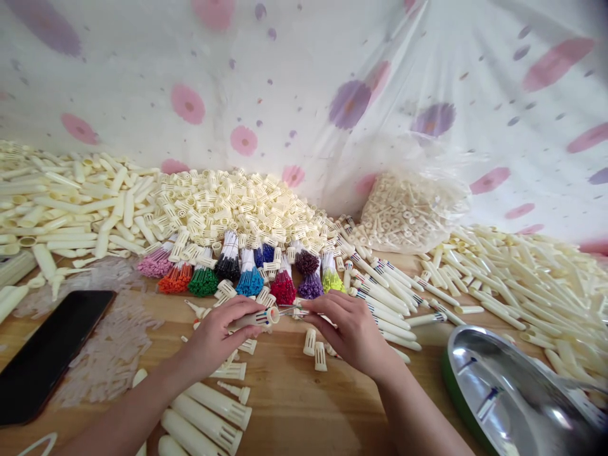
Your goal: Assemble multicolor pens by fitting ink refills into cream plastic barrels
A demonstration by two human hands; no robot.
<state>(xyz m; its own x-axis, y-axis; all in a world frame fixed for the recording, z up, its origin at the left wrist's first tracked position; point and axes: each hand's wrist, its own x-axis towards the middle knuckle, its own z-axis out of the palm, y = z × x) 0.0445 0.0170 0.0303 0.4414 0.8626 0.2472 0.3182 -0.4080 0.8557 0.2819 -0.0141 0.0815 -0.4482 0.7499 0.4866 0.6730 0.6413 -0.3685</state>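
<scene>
My left hand grips a cream slotted pen barrel piece between thumb and fingers, its round opening turned right. Coloured bits show in its slots. A thin, pale refill-like rod is pinched in my right hand, its tip at or close to that opening; I cannot tell whether it is inside. Just beyond my hands stand bundles of refills with coloured ends, among them a red bundle and a purple bundle. Loose slotted caps lie below my right hand.
Cream caps are heaped at the back, with plain barrels to their left and more at right. A clear bag holds small parts. A black phone lies left; a metal basin stands front right.
</scene>
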